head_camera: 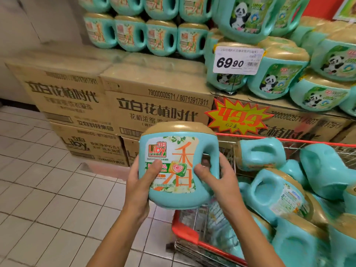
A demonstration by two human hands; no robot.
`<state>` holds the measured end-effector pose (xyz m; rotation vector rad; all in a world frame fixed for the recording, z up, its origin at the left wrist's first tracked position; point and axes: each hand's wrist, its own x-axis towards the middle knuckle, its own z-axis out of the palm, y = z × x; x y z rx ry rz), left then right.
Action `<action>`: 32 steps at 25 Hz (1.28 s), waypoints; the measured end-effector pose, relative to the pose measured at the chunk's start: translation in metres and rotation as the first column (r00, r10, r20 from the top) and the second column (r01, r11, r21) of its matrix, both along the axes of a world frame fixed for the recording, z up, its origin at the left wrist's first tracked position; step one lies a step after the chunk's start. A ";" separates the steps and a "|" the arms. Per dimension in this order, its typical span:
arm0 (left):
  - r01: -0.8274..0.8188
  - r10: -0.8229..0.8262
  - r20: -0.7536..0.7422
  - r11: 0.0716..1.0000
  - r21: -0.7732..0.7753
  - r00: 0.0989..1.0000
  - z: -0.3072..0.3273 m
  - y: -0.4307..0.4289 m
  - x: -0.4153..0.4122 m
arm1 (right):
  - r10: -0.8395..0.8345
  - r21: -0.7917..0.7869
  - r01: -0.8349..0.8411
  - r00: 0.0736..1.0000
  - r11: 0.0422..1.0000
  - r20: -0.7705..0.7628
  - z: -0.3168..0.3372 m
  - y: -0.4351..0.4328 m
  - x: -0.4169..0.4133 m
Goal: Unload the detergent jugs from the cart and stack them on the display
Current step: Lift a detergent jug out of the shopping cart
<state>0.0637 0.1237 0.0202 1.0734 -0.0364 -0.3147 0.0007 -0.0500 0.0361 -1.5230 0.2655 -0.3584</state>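
Bare forearms (117,236), left hand (140,185), right hand (224,183)

Both forearms stretched forward; left hand (139,184) and right hand (221,180) clasp jug (179,149) from opposite sides, thumbs on front.

One wide-angle view, worn on the person's head, looks forward and down along both bare forearms, which enter from the bottom edge. Nearest the lens, in mid-frame, the left hand (141,182) and right hand (221,180) grip a teal plastic jug with a gold cap (179,166), seen from just above with its label facing the camera. Beyond it the camera faces a stack of brown printed cardboard cartons (154,106) topped with rows of matching teal jugs (161,38), farther off and bowed by the lens. A red-rimmed wire cart (185,233) is cropped at lower right; white tiled floor (38,189) fills lower left
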 end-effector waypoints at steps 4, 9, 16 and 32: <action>0.044 -0.047 0.040 0.996 0.072 0.998 0.012 0.053 0.064 | -0.007 0.065 0.004 0.999 0.998 0.037 0.009 0.049 0.061; 0.135 -0.160 0.167 0.979 0.151 0.973 0.035 0.073 0.138 | -0.032 0.068 0.027 0.996 0.997 0.081 0.034 0.065 0.126; 0.196 -0.268 0.354 0.954 0.226 0.896 0.074 0.023 0.274 | -0.129 0.030 0.125 0.974 0.992 0.186 0.068 0.023 0.246; 0.260 -0.471 0.500 0.862 0.435 0.727 0.064 -0.094 0.535 | -0.290 -0.273 0.314 0.949 0.909 0.126 0.068 -0.093 0.453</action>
